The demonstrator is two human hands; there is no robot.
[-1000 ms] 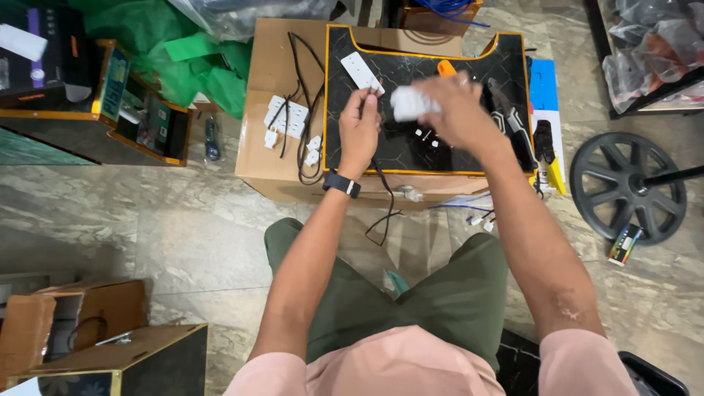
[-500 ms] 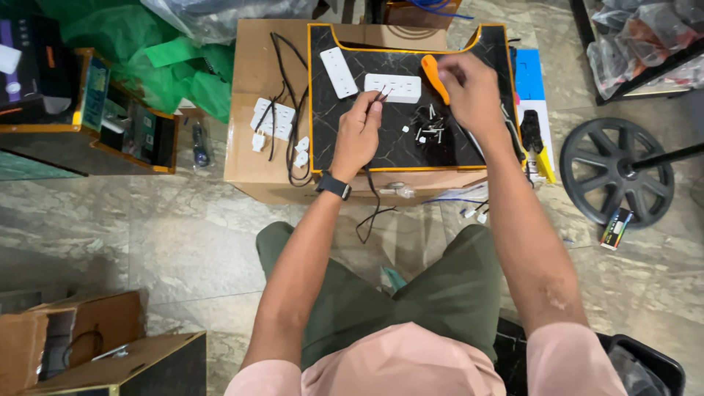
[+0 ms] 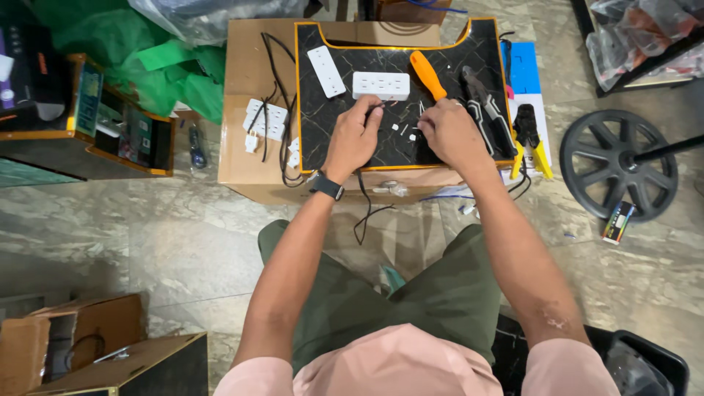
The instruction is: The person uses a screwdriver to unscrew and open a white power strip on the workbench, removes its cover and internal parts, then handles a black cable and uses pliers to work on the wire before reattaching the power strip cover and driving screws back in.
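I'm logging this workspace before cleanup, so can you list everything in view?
Black marble-patterned mat with orange edging: one, on the box.
Brown cardboard box: one, under the mat.
White plastic socket strips: two on the mat; one more white socket plate off its left edge.
Orange-handled screwdriver: one, on the mat.
Black pliers: one pair, at the mat's right edge.
Yellow-handled crimping tool: one, right of the mat.
Black cable: one, on the box.
Black spoked wheel: one, on the floor.
Green plastic sheet: one, upper left.
Left hand: black wristwatch; grip pinching a thin wire.
Right hand: on the mat among small parts.
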